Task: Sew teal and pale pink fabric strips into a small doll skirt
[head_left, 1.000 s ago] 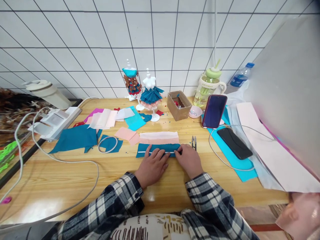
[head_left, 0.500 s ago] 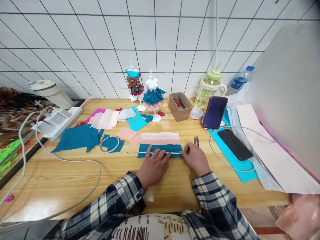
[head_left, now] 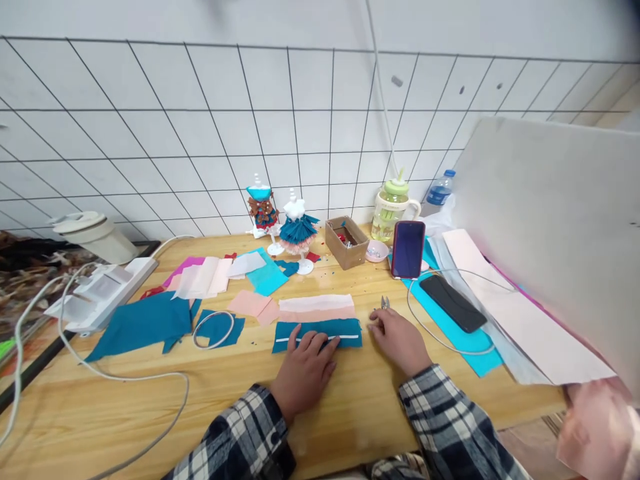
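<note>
A dark teal fabric strip (head_left: 320, 327) lies flat on the table, with a narrow white band (head_left: 345, 337) along it. My left hand (head_left: 303, 367) rests on both, palm down, fingers spread over the cloth. Just right of the strip is my right hand (head_left: 400, 340), apart from the cloth, its fingers curled and thumb near the index finger. The metal blades of small thread snips (head_left: 385, 303) show beyond its knuckles; their handles are hidden. Whether the right fingers grip anything is hidden. Behind the teal strip lies a pink and white fabric strip (head_left: 316, 307).
Two small dress forms (head_left: 299, 230) stand at the back beside a cardboard box (head_left: 347, 247). Fabric scraps (head_left: 140, 327) and a coiled white cable (head_left: 214, 330) are leftward. To the right are a propped phone (head_left: 408, 250), a black phone (head_left: 453, 304) and a drink jug (head_left: 393, 213).
My right hand has left the teal strip's right end and moved rightward, beside the snips. My left hand stays on the strip. The camera view has tilted upward.
</note>
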